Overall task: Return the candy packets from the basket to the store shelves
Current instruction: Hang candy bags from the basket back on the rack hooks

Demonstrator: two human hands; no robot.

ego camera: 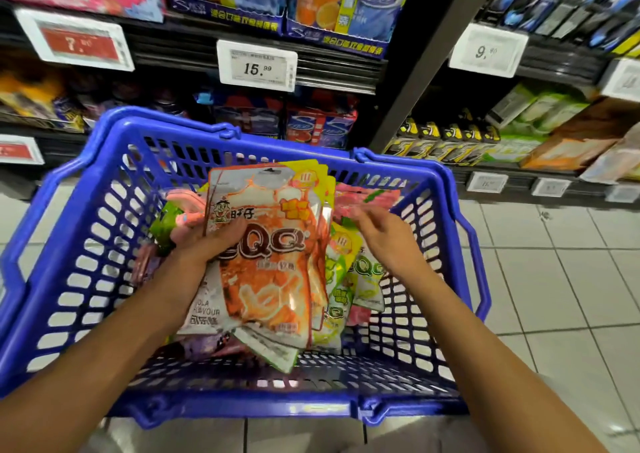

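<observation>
A blue plastic basket (86, 262) fills the middle of the view, holding several candy packets. My left hand (204, 241) grips a stack of packets, with an orange and white QQ packet (273, 262) on top, lifted above the others. My right hand (381, 231) hovers over the right side of the basket with loosely bent fingers and holds nothing. Under it lie green packets (363, 276) and pink packets (367, 196). A cola flavour packet (204, 310) lies below my left wrist.
Store shelves (332, 68) stand behind the basket, stocked with boxed goods and price tags reading 7, 15.99 and 9. More shelves with yellow-black and green packs (450, 141) run along the right. White floor tiles (554, 279) lie to the right and below.
</observation>
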